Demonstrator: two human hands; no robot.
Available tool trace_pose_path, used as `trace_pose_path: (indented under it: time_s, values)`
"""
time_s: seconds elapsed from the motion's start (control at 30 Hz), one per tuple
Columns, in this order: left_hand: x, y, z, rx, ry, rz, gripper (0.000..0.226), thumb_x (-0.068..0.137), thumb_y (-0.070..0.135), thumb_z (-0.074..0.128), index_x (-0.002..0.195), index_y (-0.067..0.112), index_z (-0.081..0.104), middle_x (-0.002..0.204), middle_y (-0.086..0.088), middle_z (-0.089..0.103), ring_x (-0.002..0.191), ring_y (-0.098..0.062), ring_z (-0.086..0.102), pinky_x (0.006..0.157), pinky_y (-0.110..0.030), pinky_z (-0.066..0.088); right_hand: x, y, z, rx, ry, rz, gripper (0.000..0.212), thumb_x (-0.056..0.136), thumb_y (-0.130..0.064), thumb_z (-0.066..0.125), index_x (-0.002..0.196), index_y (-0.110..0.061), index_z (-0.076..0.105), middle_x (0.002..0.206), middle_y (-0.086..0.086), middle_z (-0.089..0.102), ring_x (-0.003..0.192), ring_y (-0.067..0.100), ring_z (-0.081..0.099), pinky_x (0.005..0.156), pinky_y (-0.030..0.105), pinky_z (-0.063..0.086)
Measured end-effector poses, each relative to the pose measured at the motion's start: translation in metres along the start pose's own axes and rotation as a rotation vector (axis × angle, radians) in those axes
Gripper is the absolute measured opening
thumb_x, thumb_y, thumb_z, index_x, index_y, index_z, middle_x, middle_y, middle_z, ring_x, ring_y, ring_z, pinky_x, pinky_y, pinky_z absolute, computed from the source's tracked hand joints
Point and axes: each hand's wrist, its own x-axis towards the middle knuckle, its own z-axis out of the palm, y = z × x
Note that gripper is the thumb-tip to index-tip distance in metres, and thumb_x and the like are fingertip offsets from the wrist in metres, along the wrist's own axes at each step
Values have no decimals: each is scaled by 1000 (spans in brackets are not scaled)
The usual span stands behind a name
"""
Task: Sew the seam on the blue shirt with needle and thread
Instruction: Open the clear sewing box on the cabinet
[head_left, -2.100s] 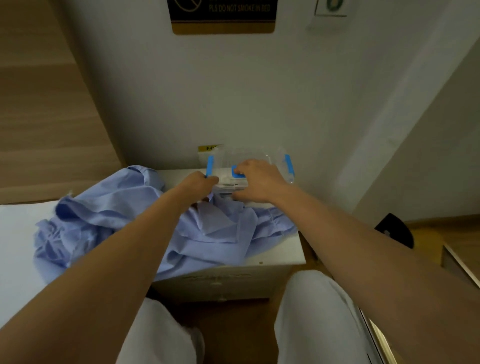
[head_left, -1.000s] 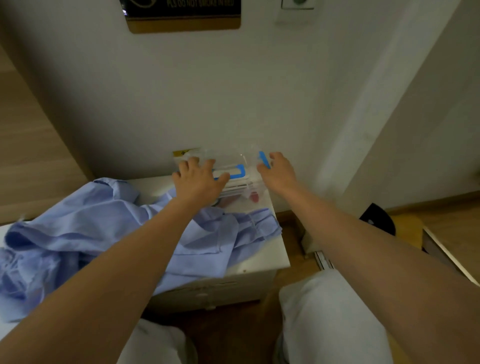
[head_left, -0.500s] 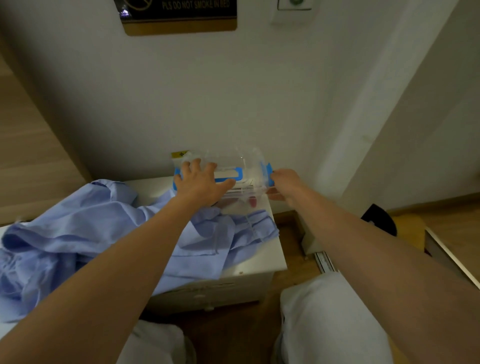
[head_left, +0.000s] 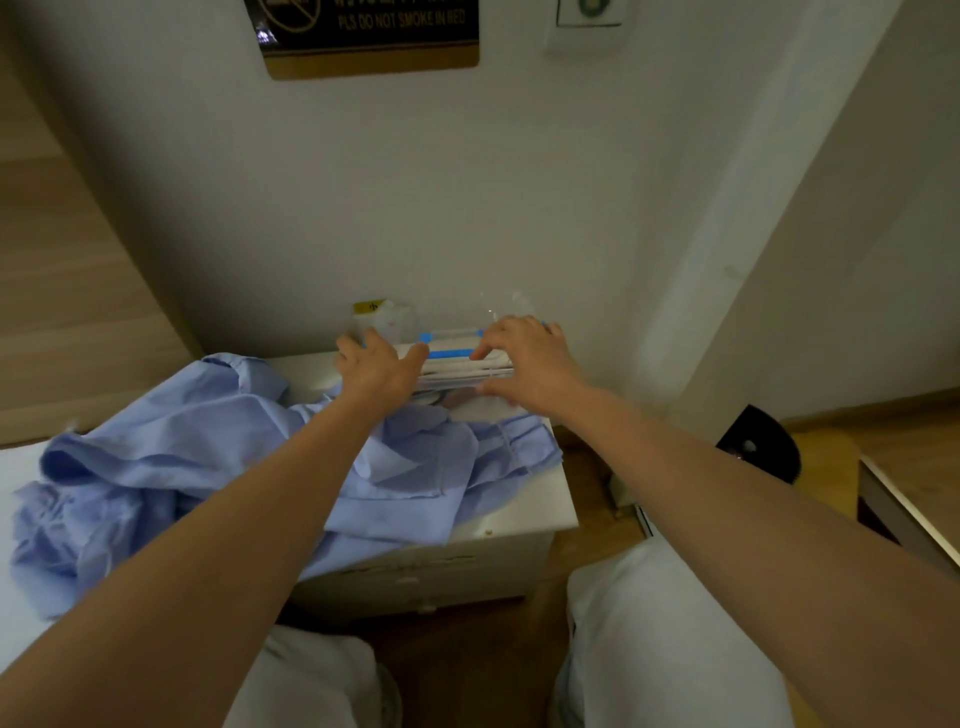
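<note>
At the bench's (head_left: 524, 499) back edge, left hand (head_left: 376, 371) lies flat on the clear plastic box (head_left: 454, 370), right hand (head_left: 524, 364) pinches its edge. Blue shirt (head_left: 218, 431) just lies there, so sewing hasn't started imo.

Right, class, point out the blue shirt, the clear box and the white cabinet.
blue shirt (head_left: 171, 447): head view, crumpled cloth near its middle.
clear box (head_left: 452, 355): head view, blue latch on its front.
white cabinet (head_left: 530, 504): head view, bare top by the right corner.
</note>
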Motion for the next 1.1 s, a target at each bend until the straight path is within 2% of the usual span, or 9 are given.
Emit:
trace_pose_path:
  time_s: [0.23,0.33,0.4,0.53,0.7,0.77,0.87,0.97,1.1]
  values:
    - [-2,-3,-9,-277,-5,-22,75,99,53,32,148,-3,20,152,-24,27,137,-39,32,109,-42,27,5,0,-8,287,104,0,32,81,-25,76,111,-19,72,119,5,66,111,23,59,101,37,39]
    - [-1,-1,-8,-477,15,-68,81,97,60,26,151,1,12,156,-19,21,142,-34,25,115,-42,21,7,0,-12,327,174,3,29,83,-21,74,112,-14,72,114,10,67,107,25,61,96,32,41]
    - [1,-1,-11,-556,7,-84,83,94,67,21,151,7,19,155,-17,26,141,-34,29,116,-45,22,9,-1,-15,377,241,29,28,86,-19,71,113,-12,71,112,11,68,104,23,61,90,23,39]
    - [1,1,-22,-611,-24,1,74,96,63,15,147,12,35,151,-13,36,138,-29,34,117,-43,23,14,-7,-23,536,412,52,22,86,-13,70,108,-10,73,107,6,71,100,14,62,88,10,39]
    - [5,-4,-33,-601,-71,29,72,98,61,18,144,10,39,145,-16,42,135,-32,39,115,-47,27,26,-24,-33,702,633,102,22,88,-14,69,109,-10,72,106,3,72,97,10,64,90,10,43]
    - [9,-12,-36,-565,-78,23,66,98,59,22,137,12,45,139,-16,48,128,-34,45,112,-48,31,31,-34,-38,868,669,146,22,90,-14,67,111,-10,70,108,1,71,97,7,64,92,18,47]
    - [9,-19,-46,-581,-14,26,58,98,54,28,127,10,52,127,-17,57,115,-34,54,105,-49,39,37,-55,-45,1090,663,183,17,94,-15,61,110,-9,65,106,5,70,95,11,67,92,33,53]
    - [6,-21,-62,-759,36,2,51,100,50,29,121,10,52,117,-14,61,97,-27,60,89,-41,49,42,-77,-45,1296,541,234,16,100,-19,52,107,-6,59,103,11,69,85,20,68,75,35,60]
    - [-3,-33,-84,-902,49,-44,46,96,55,40,109,14,57,90,-7,65,76,-21,66,61,-31,53,52,-106,-30,1351,286,349,16,99,-24,53,95,-11,61,98,18,70,91,33,68,87,54,54]
